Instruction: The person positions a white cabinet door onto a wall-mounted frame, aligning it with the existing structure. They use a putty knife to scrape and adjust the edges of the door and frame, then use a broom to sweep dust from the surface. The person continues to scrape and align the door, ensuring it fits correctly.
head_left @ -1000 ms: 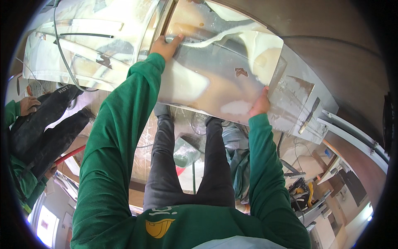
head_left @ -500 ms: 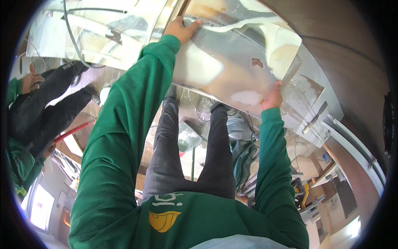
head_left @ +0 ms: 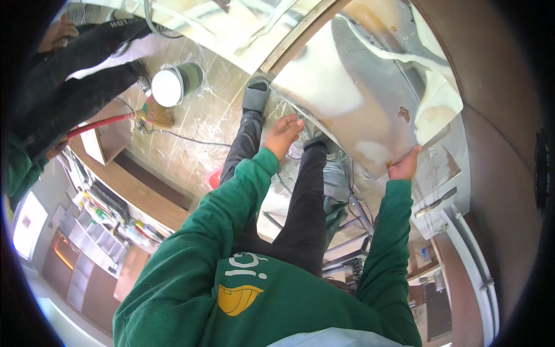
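Nearest is the person's green sweatshirt (head_left: 254, 289), both sleeves reaching up toward a large shiny metal sheet (head_left: 370, 98). The right hand (head_left: 404, 166) grips the sheet's lower edge, fingers closed on it. The left hand (head_left: 283, 134) hangs loose and open just beside the sheet's left corner, not touching it; the two hands are well apart. Below the sheet are dark trousers and a grey shoe (head_left: 255, 95) on a plastic-covered floor. Left of the sheet, farther off, stands a white bucket (head_left: 167, 87), with a broom (head_left: 151, 115) beside it.
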`<state>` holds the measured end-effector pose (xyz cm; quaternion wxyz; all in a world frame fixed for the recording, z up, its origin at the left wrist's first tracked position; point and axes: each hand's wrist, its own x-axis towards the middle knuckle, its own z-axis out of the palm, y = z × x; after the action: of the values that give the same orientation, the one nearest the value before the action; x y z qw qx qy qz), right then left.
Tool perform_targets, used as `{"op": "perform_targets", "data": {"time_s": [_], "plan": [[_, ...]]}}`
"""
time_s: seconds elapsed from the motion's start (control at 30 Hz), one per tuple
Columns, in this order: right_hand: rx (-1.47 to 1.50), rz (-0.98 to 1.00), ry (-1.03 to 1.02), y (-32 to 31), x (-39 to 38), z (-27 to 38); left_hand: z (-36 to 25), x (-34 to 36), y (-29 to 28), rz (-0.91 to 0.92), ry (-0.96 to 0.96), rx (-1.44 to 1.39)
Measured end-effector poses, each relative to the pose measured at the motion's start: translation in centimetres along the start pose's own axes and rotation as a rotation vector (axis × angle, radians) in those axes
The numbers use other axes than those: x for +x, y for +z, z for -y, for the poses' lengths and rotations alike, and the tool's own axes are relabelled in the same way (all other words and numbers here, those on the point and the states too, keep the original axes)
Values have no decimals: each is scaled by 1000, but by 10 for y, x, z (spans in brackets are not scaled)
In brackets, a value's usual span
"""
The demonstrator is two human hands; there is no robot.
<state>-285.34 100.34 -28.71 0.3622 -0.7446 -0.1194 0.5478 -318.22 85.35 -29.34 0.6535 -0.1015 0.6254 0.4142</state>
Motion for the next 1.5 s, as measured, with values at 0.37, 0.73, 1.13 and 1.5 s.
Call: {"op": "perform_targets", "data": {"time_s": [0.37,0.73,1.13,1.5], "plan": [[-11,121,133,-9,1,10,-4,18,31,168,93,-323],[-74,86,199,3,-6,21,9,24,48,130,101,-437],[-142,-11,-29,20,67,88,0,25,88,-86,117,-584],[-200,-269,-235,63,54,82,-8,21,71,-51,98,-514]]}}
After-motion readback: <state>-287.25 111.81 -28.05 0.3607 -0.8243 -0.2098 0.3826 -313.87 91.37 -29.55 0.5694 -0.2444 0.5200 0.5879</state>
